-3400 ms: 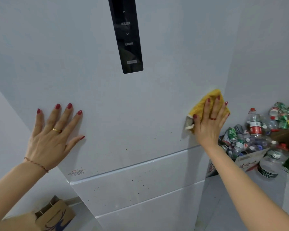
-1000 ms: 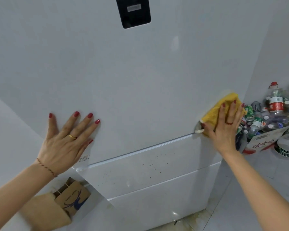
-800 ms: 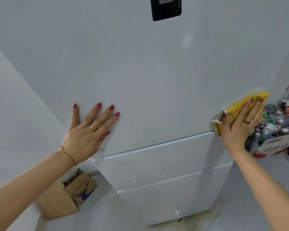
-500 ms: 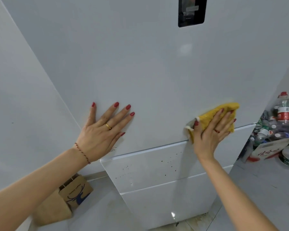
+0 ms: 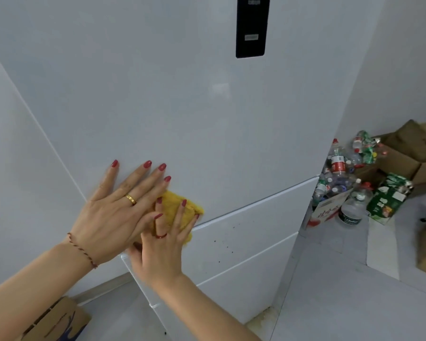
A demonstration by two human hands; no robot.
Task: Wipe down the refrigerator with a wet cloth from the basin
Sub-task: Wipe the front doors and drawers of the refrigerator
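Right hand point(image 5: 161, 244) flat on yellow cloth point(image 5: 176, 209), left hand point(image 5: 113, 212) splayed on refrigerator point(image 5: 207, 119), labels unreadable

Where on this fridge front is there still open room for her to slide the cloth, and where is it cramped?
Open: the upper door between the black panel and the hands, and both drawer fronts to the right. Cramped: the lower left corner, where the left hand overlaps the right hand pressing the yellow cloth.
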